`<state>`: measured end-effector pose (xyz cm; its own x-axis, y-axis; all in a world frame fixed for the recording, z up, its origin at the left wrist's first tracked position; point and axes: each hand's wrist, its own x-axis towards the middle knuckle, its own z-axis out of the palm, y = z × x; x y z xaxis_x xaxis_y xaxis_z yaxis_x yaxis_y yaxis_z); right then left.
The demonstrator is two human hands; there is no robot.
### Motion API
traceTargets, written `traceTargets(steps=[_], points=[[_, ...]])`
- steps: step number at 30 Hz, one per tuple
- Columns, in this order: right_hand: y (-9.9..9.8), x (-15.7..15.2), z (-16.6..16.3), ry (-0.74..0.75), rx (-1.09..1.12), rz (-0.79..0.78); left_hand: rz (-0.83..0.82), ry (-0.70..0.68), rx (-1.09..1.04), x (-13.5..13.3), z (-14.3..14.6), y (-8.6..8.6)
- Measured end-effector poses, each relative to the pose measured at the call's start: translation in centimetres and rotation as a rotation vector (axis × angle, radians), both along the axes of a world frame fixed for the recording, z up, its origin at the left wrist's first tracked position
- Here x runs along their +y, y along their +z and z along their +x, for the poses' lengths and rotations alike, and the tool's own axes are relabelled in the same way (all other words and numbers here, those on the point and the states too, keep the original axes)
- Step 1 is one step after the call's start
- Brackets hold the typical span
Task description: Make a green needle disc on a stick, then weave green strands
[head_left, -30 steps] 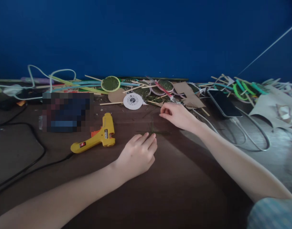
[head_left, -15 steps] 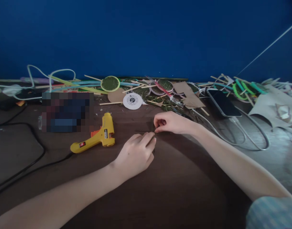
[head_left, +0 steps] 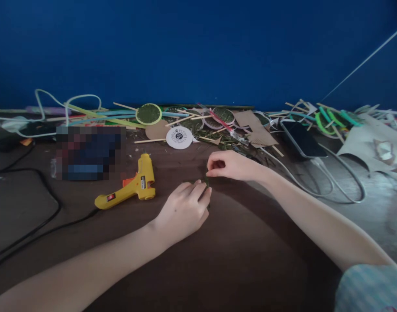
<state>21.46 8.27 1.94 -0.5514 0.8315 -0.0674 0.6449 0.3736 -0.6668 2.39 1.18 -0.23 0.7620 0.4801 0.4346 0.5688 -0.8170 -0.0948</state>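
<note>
**Two hands at a thin green strip, centre of the frame**

The left hand lay knuckles-up on the brown tabletop just below the centre of the frame. Its fingers were bent close together and their tips met a thin green strip. Whether they pinched the strip or only pressed on it could not be told. The right hand reached in from the right, just above the left hand. Its fingers were curled narrow, with thumb and forefinger closed on the upper end of the same strip. The strip stood between the two hands, small and dark against the tabletop, so its full length was hard to make out.

A yellow glue gun lay on its side left of centre, near the left hand but apart from it. A black cable ran from it toward the lower left. Above the hands, along the blue wall, lay a band of craft litter: a white round disc, a green disc with a yellow rim, wooden sticks, coloured strips and cardboard pieces. A dark phone lay in the upper right, with a pale cable looping from it across the tabletop.
</note>
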Motion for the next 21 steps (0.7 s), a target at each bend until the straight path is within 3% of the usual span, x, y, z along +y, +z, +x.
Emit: traceTargets(steps=[16, 21], points=[[-0.83, 0.18, -0.15, 0.062, -0.04, 0.115, 0.007, 0.008, 0.006, 0.06, 0.08, 0.21], [-0.27, 0.39, 0.53, 0.029, 0.062, 0.144, 0.021, -0.006, -0.004, 0.1, 0.02, 0.08]])
